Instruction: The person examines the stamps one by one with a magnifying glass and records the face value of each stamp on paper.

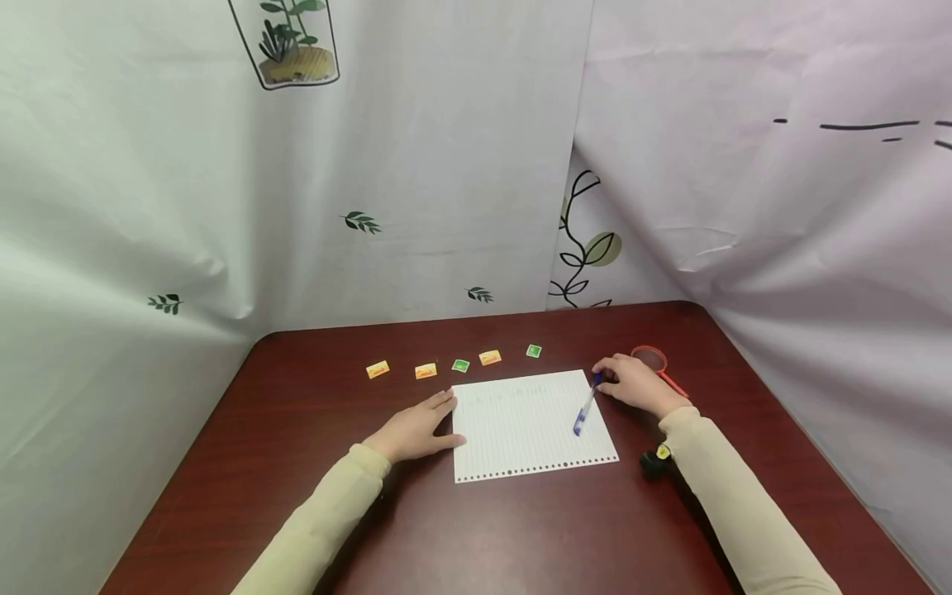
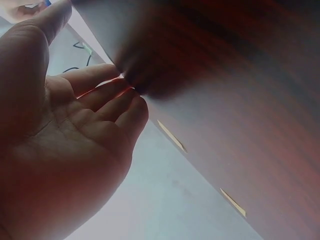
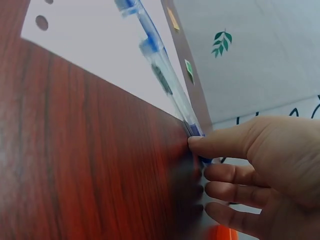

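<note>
A sheet of lined paper (image 1: 528, 434) with a row of punched holes along its near edge lies on the table, faint writing near its top. My left hand (image 1: 418, 430) rests at the paper's left edge, its fingers nearly straight and thumb spread onto the sheet; the left wrist view shows the palm (image 2: 75, 130). Over the paper's right side slants a clear-barrelled pen (image 1: 586, 413) with blue parts. My right hand (image 1: 640, 387) pinches the pen's far end between thumb and index finger, and the other fingers (image 3: 235, 192) curl loosely below in the right wrist view.
Small yellow pieces (image 1: 426, 371) and green pieces (image 1: 460, 365) lie in a row behind the paper. A red-rimmed magnifying glass (image 1: 650, 358) is beside my right hand. A small dark object (image 1: 654, 464) with a yellow-and-white spot shows near my right sleeve. Printed cloth (image 1: 446, 165) hangs behind the table.
</note>
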A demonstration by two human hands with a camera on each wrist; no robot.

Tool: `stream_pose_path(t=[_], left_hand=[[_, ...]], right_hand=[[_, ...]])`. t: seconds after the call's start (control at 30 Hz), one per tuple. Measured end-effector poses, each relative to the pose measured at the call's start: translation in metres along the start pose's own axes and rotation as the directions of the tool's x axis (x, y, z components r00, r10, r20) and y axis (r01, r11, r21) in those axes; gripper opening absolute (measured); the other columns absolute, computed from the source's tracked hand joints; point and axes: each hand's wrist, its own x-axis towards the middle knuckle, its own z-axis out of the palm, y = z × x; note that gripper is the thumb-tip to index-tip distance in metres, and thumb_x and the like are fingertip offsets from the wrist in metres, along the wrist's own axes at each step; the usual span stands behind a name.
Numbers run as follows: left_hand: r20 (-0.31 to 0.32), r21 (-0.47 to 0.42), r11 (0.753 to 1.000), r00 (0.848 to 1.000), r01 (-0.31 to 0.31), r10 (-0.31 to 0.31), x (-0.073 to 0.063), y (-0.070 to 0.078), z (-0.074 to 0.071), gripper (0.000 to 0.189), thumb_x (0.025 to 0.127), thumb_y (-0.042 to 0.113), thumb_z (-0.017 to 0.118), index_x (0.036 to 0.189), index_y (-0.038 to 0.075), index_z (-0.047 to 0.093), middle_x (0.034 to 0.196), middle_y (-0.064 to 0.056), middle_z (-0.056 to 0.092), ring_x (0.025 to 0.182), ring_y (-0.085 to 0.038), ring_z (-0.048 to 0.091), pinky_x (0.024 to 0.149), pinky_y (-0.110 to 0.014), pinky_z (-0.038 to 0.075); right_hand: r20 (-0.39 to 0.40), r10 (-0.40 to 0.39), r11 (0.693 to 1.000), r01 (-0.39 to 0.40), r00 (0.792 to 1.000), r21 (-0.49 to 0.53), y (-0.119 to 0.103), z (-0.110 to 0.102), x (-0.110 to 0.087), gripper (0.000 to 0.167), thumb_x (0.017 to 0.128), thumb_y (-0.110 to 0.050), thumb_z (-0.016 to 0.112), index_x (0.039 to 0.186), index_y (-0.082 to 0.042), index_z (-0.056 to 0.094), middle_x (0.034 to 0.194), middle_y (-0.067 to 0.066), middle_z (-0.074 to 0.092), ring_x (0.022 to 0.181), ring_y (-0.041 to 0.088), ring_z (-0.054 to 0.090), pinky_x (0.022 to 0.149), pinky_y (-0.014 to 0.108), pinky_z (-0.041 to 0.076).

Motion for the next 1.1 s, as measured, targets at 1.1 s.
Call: stream_pose_path(t=[1.1], left_hand=[[-0.006, 0.001, 1.0, 1.0, -0.007, 0.007, -0.004, 0.003, -0.003, 0.081, 0.093, 0.053, 0.067, 0.152, 0.002, 0.044, 0.16, -0.012, 0.036, 0.147, -0.027, 0.036, 0.11, -0.045, 0.042]], right_hand=[[-0.05, 0.01, 0.999, -0.008, 0.999, 0.035, -0.008, -0.002, -0.008, 0.011, 0.094, -0.02, 0.074, 0.093, -0.01, 0.068, 0.074, -0.006, 0.058, 0.067, 0.01, 0.051, 0.064, 0.029, 0.045]])
